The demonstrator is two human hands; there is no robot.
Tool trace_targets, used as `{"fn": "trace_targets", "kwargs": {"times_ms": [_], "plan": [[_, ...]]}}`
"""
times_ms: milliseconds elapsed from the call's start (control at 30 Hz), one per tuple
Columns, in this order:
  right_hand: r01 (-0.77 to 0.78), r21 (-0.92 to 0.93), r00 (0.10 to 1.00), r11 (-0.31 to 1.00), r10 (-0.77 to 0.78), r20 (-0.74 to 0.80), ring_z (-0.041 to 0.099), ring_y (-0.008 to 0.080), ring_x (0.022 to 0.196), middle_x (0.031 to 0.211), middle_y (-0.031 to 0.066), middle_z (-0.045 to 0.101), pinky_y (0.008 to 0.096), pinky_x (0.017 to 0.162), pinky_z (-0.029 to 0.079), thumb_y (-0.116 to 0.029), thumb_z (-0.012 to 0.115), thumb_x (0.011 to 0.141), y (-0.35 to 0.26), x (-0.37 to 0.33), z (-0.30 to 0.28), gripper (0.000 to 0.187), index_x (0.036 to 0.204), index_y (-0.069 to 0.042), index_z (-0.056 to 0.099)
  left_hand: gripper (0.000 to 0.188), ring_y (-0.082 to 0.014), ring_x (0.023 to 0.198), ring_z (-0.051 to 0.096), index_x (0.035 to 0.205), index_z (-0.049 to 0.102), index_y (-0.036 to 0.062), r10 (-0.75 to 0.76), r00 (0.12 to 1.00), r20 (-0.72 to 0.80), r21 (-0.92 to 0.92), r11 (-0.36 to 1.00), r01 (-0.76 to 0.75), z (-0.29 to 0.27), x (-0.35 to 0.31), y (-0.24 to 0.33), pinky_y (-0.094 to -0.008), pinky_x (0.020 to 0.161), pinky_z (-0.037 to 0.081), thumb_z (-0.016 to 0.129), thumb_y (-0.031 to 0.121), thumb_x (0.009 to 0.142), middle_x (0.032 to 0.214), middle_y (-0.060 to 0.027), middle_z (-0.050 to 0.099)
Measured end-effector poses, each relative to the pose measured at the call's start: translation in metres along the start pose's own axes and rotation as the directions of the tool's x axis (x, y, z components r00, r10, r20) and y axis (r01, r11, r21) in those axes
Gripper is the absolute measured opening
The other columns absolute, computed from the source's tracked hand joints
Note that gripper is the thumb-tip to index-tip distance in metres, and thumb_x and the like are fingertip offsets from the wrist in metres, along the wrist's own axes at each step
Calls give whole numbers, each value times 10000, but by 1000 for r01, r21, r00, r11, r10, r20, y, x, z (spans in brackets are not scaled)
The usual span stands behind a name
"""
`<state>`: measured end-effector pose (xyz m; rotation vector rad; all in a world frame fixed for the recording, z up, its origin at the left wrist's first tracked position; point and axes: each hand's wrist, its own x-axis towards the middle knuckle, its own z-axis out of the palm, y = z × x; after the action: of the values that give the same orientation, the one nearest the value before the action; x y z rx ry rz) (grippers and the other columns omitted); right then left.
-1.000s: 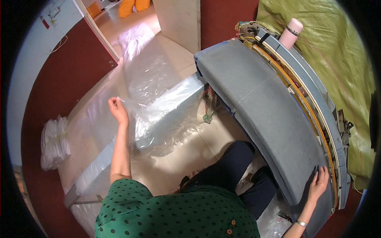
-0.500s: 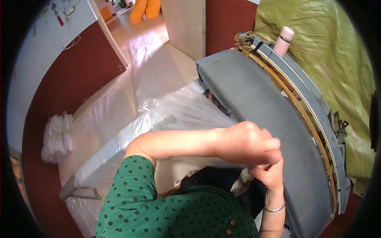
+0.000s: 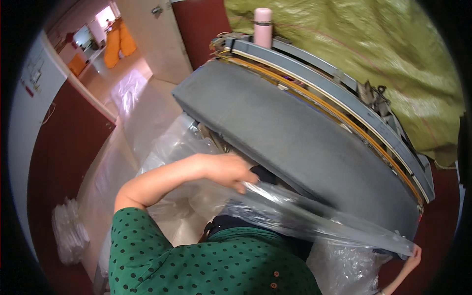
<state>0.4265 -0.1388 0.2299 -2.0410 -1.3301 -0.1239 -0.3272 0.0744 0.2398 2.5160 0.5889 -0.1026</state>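
Note:
A strip of clear plastic film (image 3: 300, 211) stretches across my front between my two hands. My left hand (image 3: 228, 172) pinches its left end, close to the front edge of a long grey padded surface (image 3: 260, 113). Far out at the lower right, my right hand (image 3: 414, 256) is closed on the other end, near the padded surface's right end. The film sags and is smeared by motion in the middle. More crumpled clear plastic (image 3: 344, 263) hangs below the strip, beside my body.
Behind the padded surface runs a blue-grey metal rail (image 3: 314, 73) with an orange strip. A pink bottle (image 3: 263, 32) stands by it, before a green tarp (image 3: 339, 24). Clear sheeting (image 3: 172, 142) lies at left, with a bundle of folded plastic (image 3: 69, 231) beyond. An open door (image 3: 152, 39) stands behind.
My hands were close together over the padded surface; now they are wide apart, with the film drawn out between them. The view has turned to the right.

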Motion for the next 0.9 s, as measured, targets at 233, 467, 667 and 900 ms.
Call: {"fn": "trace_targets", "kwargs": {"times_ms": [233,467,667,900], "plan": [[-118,-102,990,988,124,59,487,139,679,717,66,555,272,668,409,-109,446,837,40,-6,12,148,816,15,524,249,-283,747,582,866,616,101,-776,628,-60,380,564,733,-106,-126,-142,-374,647,450,586,84,620,808,-120,611],[-67,-216,991,974,91,101,458,144,609,602,116,495,297,594,400,-10,457,754,-13,2,85,75,742,28,521,152,-256,668,540,841,549,29,384,-171,-907,107,604,790,-166,-63,-97,-333,621,434,608,119,734,761,-96,557],[-43,-128,965,991,74,252,419,93,537,541,32,477,243,504,359,12,526,661,-42,20,87,9,662,20,529,757,-355,1274,104,1319,258,157,-697,328,-637,-378,653,656,-42,-8,-216,-444,1020,158,559,518,726,1391,-155,112],[-153,10,895,988,134,425,431,49,549,573,-39,480,220,479,335,-35,593,628,-4,88,18,68,628,-36,525,576,-369,1216,253,1210,447,250,-830,173,-530,-250,348,904,-57,-19,-240,-610,900,233,556,524,716,1333,-58,316]]}}
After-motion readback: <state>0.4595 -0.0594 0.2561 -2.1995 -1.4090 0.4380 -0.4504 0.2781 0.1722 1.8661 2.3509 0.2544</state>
